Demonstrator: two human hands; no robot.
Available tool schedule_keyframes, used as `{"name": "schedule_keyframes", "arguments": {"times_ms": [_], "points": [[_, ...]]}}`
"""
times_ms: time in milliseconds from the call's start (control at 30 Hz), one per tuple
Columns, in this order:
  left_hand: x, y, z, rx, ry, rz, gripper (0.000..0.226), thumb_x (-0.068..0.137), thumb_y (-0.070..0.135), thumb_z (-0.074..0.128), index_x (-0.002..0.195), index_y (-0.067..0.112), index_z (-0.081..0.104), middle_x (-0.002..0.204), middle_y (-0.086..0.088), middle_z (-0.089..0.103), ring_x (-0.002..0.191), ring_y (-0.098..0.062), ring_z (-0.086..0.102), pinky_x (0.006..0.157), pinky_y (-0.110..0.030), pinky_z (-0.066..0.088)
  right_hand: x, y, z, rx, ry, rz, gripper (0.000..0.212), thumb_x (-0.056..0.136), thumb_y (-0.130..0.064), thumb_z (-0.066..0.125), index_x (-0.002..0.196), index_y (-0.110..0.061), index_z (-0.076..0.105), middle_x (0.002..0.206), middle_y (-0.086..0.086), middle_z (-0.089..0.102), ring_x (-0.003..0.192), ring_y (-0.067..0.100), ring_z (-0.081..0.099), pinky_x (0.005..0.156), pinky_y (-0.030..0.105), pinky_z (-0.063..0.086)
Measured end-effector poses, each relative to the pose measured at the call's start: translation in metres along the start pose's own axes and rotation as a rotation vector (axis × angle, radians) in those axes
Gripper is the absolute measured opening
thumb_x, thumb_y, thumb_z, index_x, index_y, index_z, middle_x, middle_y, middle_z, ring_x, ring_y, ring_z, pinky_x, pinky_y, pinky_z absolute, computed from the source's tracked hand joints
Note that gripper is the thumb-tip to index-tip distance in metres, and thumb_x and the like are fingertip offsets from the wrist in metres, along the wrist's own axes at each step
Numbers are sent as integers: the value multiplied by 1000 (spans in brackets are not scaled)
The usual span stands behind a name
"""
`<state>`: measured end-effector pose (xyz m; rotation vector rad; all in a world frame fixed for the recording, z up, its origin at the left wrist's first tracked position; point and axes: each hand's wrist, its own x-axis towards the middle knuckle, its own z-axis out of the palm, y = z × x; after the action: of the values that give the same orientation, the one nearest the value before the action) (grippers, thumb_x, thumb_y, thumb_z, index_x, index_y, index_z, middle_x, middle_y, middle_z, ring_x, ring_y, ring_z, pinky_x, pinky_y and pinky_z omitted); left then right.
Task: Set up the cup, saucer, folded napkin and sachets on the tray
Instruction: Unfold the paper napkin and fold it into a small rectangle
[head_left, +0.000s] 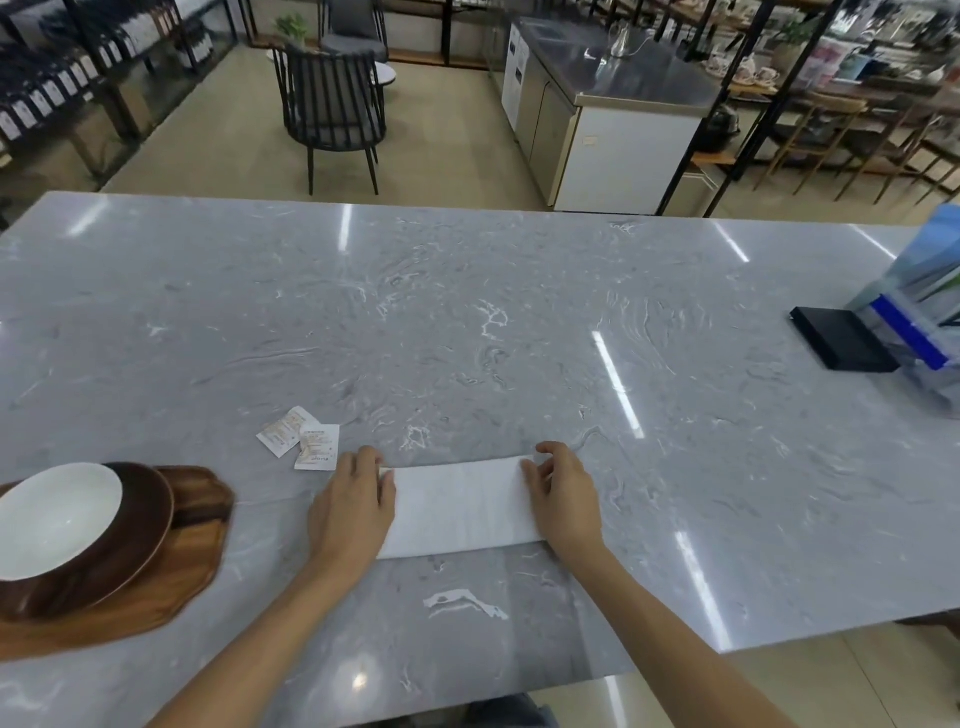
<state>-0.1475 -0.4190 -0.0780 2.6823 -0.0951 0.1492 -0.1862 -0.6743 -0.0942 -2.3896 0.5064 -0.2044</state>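
A white napkin (460, 506) lies folded into a wide strip on the grey marble table, in front of me. My left hand (353, 501) rests on its left end, fingers pinching the far corner. My right hand (563, 493) holds the right end, fingertips on the far edge. Two white sachets (301, 439) lie side by side just beyond my left hand. At the left edge a wooden tray (182, 577) carries a dark brown saucer (145, 514) with a white-lined cup (52, 519) on it.
A black box (841, 338) and a clear stand of blue leaflets (919, 312) sit at the table's far right. Beyond the table are a black chair (332, 109), a steel counter (613, 104) and shelving. The table's near edge runs just below my forearms.
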Motion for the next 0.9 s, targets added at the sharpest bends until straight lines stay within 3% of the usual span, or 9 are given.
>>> {"name": "schedule_keyframes", "arguments": {"times_ms": [100,167,233,333,500,600,700,767,900], "points": [[-5,8,4,99,71,167,22,86,22,64,106,14,62,104,-8,59,93,-31,60,65,-41,54,-10,-6,-1,-161,85,-142,37,101,-29,55,136,-20,52,126,2,59,111,20,60,76,36,57],[-7,12,11,114,42,374,35,91,29,50,119,14,63,122,-7,60,112,-30,59,87,-43,51,-20,-12,4,-253,104,-334,41,103,-30,51,142,-17,51,137,5,58,125,25,54,93,39,55],[-9,12,18,166,-86,478,52,97,35,36,141,12,54,148,-8,53,139,-30,47,112,-46,36,-26,-12,12,-329,4,-405,50,107,-36,39,153,-17,38,155,5,45,143,24,40,117,40,37],[-12,2,27,222,-244,444,65,100,43,15,158,16,24,166,2,23,155,-19,16,124,-48,11,-26,-3,21,-398,-154,-349,57,109,-44,23,161,-24,14,168,-4,18,156,15,9,127,42,13],[-13,-4,28,276,-289,418,68,100,47,5,160,14,10,169,1,9,156,-16,7,124,-48,3,-19,4,21,-428,-211,-364,59,109,-46,19,162,-25,5,170,-8,6,157,12,-2,128,43,6],[-20,-10,22,283,-314,410,77,97,53,-11,160,15,12,168,2,12,155,-17,10,124,-52,7,-14,8,20,-444,-225,-390,59,109,-47,16,162,-27,-1,170,-10,-1,156,11,-8,128,44,3],[-30,-15,8,293,-291,401,69,100,54,12,155,19,35,159,-1,38,146,-23,37,115,-60,27,3,11,15,-473,-233,-426,59,108,-48,14,161,-31,-6,170,-13,-5,156,13,-11,127,46,-1],[-38,-16,4,258,-232,441,58,97,50,33,144,23,52,139,-5,55,125,-27,55,103,-57,42,23,9,11,-512,-235,-435,59,107,-52,13,160,-35,-6,170,-14,-3,157,18,-7,126,49,-1],[-45,-13,2,118,-78,515,36,87,42,56,115,28,71,95,-1,62,88,-25,61,79,-43,48,77,-14,10,-685,-315,-453,69,96,-67,-5,159,-38,-9,170,-10,-4,157,26,-2,122,55,1]]}}
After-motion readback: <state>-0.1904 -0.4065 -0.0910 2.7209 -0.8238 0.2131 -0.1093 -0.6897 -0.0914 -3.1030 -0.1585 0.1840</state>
